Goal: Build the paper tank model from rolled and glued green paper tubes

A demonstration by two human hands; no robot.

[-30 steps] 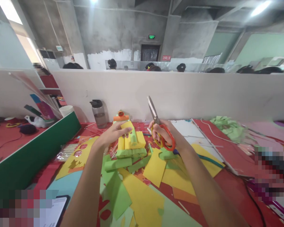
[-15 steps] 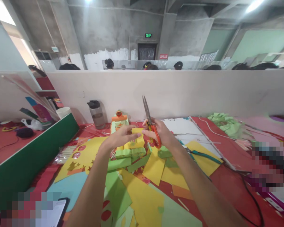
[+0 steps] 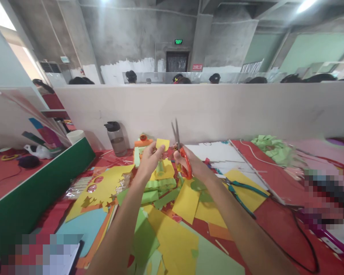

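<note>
My left hand pinches a small piece of yellow paper between thumb and fingers, raised over the table. Just right of it, my right hand grips a pair of scissors by the orange handle, blades pointing up and slightly parted. The blades are beside the paper, not around it. Under my hands lie rolled and folded green paper and a folded yellow paper piece. Behind my left hand stands a green-and-orange paper piece, partly hidden.
Sheets of yellow paper and pale green paper cover the front of the table. Pliers with teal handles lie at right. A water bottle stands at the back left, near a green divider; a white partition closes the back.
My left hand has come up with a small piece of yellow paper in its fingers. The scissors have dropped slightly and their blades have opened a little wider.
</note>
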